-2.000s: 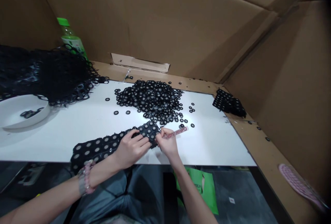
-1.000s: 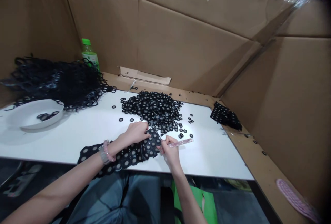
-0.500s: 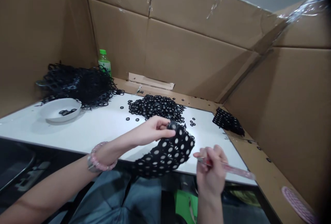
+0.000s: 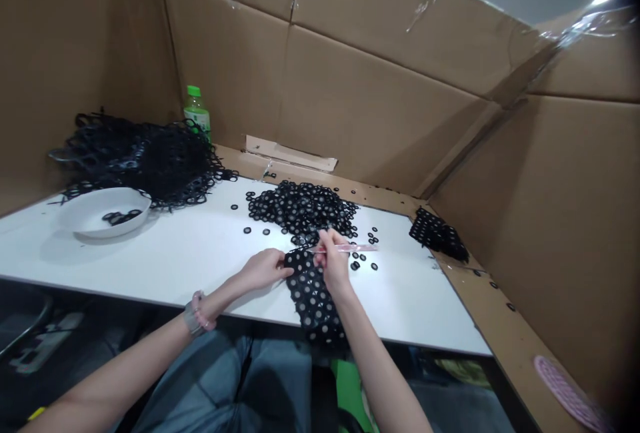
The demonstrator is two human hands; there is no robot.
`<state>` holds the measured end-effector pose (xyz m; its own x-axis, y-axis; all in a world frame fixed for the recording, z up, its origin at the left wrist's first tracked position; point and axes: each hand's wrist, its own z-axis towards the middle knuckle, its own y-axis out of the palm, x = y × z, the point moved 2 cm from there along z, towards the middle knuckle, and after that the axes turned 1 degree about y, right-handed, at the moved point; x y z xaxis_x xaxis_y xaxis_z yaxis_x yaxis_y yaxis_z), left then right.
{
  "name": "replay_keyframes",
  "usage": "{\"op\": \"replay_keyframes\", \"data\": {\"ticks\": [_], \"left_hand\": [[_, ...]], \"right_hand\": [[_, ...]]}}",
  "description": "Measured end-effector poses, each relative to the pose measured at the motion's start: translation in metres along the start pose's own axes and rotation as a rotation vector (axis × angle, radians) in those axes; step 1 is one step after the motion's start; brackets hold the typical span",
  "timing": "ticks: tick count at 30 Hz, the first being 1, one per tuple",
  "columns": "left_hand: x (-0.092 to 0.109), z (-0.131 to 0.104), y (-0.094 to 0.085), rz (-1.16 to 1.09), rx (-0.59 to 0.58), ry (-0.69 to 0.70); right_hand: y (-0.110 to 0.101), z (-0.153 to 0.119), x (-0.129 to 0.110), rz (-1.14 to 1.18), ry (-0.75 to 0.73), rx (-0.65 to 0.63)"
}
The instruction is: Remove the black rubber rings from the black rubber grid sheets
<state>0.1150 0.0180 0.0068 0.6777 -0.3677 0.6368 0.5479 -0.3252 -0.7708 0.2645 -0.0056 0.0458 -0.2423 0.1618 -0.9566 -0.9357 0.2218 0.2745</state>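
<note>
A limp black sheet (image 4: pixel 311 293) with rows of pale round spots lies on the white tabletop and hangs over its front edge. My left hand (image 4: pixel 265 268) pinches the sheet's upper left edge between thumb and fingers. My right hand (image 4: pixel 333 263) grips a slim tool with a clear pink handle (image 4: pixel 359 248), held like a pen. Its thin tip meets the sheet's top edge, though the exact kind of tool is too small to make out. Just behind sits a heap of small black rings (image 4: pixel 300 206) with grey centres, and several loose ones lie around it.
A white bowl (image 4: pixel 75 214) holding a few black pieces stands at the left, before a tangled heap of black strips (image 4: pixel 145 160). Behind that is a green-capped bottle (image 4: pixel 197 113). More spotted black sheets (image 4: pixel 440 234) lie at the right. Cardboard walls (image 4: pixel 360 100) enclose the table.
The sheet came down from the air onto the tabletop. My right hand moved left with the tool to its top edge, and my left hand lowered. More loose rings lie right of the heap.
</note>
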Motion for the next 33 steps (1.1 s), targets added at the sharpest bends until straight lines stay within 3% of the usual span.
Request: {"op": "replay_keyframes", "data": {"ticks": [3,6,9,15,25,27,29,33], "left_hand": [[-0.002,-0.002,-0.005,0.034,0.030,0.027],[-0.006,-0.003,-0.006,0.020,0.028,0.040],[-0.010,-0.002,-0.006,-0.004,0.012,0.050],[-0.011,-0.001,-0.007,-0.037,-0.003,0.036],[-0.020,0.001,0.000,-0.239,-0.010,0.046],[-0.021,0.001,0.001,-0.265,-0.021,0.053],[-0.021,0.001,0.000,-0.278,-0.048,0.054],[-0.015,0.003,-0.006,-0.228,-0.129,0.051]], "right_hand": [[0.001,0.013,0.041,-0.065,0.075,-0.014],[-0.003,0.013,0.059,-0.276,0.066,-0.099],[-0.003,0.009,0.058,-0.427,0.018,-0.152],[-0.001,0.007,0.053,-0.512,-0.012,-0.165],[0.010,-0.001,0.048,-0.766,-0.247,-0.227],[0.008,0.001,0.049,-0.723,-0.227,-0.221],[0.002,0.006,0.050,-0.570,-0.110,-0.178],[-0.015,0.015,0.048,-0.230,0.093,0.028]]}}
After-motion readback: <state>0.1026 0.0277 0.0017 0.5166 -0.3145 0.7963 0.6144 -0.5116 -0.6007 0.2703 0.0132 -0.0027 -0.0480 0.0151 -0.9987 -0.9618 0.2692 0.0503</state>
